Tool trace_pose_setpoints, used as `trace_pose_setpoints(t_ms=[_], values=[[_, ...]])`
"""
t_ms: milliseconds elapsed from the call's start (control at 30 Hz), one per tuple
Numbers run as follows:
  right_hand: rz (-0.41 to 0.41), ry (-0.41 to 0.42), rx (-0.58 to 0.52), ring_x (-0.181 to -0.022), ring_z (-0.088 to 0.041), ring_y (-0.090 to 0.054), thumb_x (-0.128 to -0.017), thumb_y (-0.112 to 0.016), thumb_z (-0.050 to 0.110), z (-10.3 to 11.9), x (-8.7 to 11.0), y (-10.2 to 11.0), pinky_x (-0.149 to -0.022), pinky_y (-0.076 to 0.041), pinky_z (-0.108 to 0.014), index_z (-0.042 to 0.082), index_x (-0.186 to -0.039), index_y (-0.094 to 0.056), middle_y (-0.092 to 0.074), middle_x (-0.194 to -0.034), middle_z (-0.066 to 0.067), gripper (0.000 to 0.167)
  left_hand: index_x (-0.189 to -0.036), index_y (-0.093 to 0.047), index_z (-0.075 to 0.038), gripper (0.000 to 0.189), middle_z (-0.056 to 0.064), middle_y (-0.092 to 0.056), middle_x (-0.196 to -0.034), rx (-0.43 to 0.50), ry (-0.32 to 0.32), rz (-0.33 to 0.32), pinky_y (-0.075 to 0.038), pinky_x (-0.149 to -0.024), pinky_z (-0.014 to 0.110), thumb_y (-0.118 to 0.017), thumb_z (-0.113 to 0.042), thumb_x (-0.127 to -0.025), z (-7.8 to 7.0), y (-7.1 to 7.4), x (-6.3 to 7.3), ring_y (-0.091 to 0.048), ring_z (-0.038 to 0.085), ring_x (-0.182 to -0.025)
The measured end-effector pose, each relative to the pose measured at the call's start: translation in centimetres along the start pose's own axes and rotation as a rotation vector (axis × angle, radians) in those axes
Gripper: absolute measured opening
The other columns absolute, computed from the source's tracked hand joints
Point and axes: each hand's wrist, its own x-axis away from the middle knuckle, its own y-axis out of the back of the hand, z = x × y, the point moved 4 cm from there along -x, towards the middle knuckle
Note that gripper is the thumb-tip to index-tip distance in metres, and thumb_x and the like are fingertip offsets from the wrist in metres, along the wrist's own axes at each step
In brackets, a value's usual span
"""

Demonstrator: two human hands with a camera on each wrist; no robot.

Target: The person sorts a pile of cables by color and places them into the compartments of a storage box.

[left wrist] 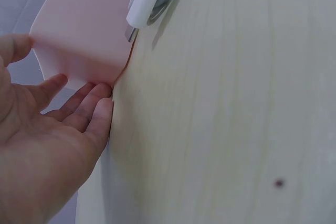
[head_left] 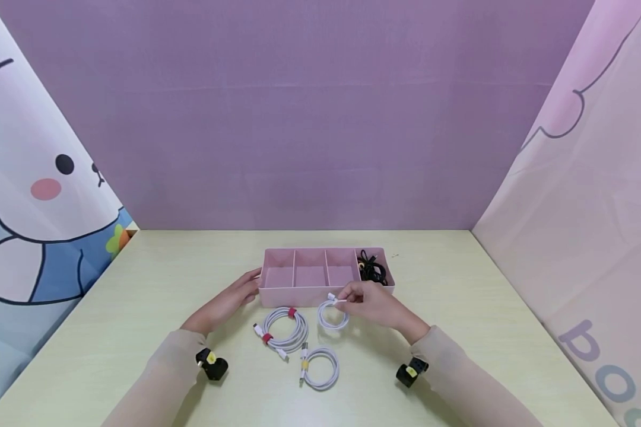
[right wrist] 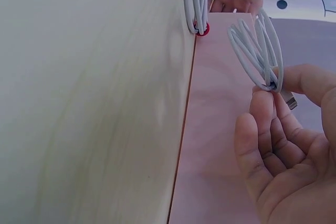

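Observation:
Between its thumb and fingers my right hand (head_left: 371,303) pinches a small coiled white charging cable (head_left: 333,325), lifted in front of the pink divided box (head_left: 299,296). A metal plug on this cable (right wrist: 257,51) pokes out past the fingers in the right wrist view. My left hand (head_left: 235,299) touches the left end of the box, its fingers fairly straight against the wall (left wrist: 84,30). In the box's rightmost compartment lies a bundled black cable (head_left: 372,270); the other three compartments show bare bottoms.
In front of the box lies a larger white cable coil (head_left: 285,335) with red ties. Nearer to me rests another white coil (head_left: 320,369) with a yellow tie. All stand on a pale wooden table (head_left: 192,261), with a purple backdrop (head_left: 310,118) behind.

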Motion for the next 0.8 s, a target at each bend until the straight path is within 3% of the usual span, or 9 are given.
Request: trace_pose_setpoints(t_ms=[400, 800], values=[[-0.032, 0.010, -0.005, -0.074, -0.015, -0.060, -0.093, -0.072, 0.017, 0.5, 0.1, 0.9, -0.061, -0.052, -0.024, 0.011, -0.098, -0.073, -0.066, -0.083, 0.003, 0.008, -0.162, -0.017, -0.018, 0.060, 0.013, -0.025, -0.163, 0.012, 0.006, 0.000, -0.022, -0.121, 0.047, -0.035, -0.042, -0.110, 0.3, 0.0, -0.2, -0.028, 0.033, -0.147], [-0.073, 0.027, -0.002, -0.075, -0.016, -0.061, -0.093, -0.072, 0.018, 0.9, -0.2, 1.8, -0.062, -0.053, -0.026, 0.012, -0.096, -0.072, -0.066, -0.083, 0.002, 0.007, -0.162, -0.016, -0.019, 0.069, 0.011, -0.024, -0.164, -0.010, 0.013, -0.002, -0.021, -0.121, 0.048, -0.037, -0.054, -0.106, 0.3, 0.0, 0.0, -0.028, 0.032, -0.147]])
